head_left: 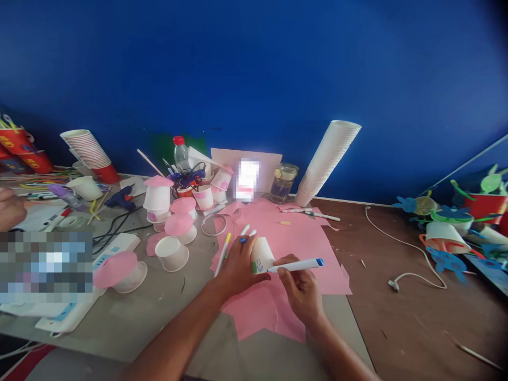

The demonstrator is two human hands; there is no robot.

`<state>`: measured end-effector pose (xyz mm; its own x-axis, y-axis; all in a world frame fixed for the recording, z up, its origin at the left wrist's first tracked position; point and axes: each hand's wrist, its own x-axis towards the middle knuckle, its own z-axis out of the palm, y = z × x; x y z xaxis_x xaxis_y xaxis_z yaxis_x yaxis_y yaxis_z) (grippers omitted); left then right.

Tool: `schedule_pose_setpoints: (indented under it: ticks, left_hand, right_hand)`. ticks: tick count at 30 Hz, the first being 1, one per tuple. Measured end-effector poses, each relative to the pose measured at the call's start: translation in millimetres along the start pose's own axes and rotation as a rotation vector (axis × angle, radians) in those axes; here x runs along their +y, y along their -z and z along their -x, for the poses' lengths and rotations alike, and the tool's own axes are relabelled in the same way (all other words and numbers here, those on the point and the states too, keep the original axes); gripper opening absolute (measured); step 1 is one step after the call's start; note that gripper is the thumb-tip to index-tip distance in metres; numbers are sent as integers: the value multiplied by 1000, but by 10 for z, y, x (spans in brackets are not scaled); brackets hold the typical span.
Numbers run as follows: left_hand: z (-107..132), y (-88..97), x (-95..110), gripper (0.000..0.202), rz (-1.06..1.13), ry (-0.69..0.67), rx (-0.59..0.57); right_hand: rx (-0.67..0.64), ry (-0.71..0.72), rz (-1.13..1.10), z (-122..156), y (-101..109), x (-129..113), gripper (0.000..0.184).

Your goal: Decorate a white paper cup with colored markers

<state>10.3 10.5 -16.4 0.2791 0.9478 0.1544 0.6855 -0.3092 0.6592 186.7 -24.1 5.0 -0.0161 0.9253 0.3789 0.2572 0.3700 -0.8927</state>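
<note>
My left hand [240, 264] is closed around a white paper cup [262, 251] tipped on its side, steadying it above pink paper [305, 243]. On the cup's wall are a green patch and a small blue flower-like drawing. Between the fingers of my right hand [300, 288] is a white marker pen [301, 264] with a blue end, its tip at or very near the cup beside the blue lines. A marker with a yellow cap [223, 254] lies left of my left hand, and other pens lie just beyond it.
Paper cups with pink tops [180, 225], a plain cup [172, 254] and a white power strip [91, 280] occupy the left. Behind stand a glass jar [283, 182] and a tall leaning cup stack [329, 161]. A white cable [413, 246] lies right. Another person's hand [11, 206] shows far left.
</note>
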Motion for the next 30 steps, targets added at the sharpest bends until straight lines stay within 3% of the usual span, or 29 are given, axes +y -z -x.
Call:
schedule_pose_setpoints:
  ticks: [20, 30]
  left_hand:
    - [1, 64, 92, 107, -93, -31, -33]
    - [-4, 51, 85, 106, -87, -10, -28]
  right_hand:
    - [12, 52, 120, 15, -24, -13, 12]
    - [13, 30, 76, 11, -22, -22, 12]
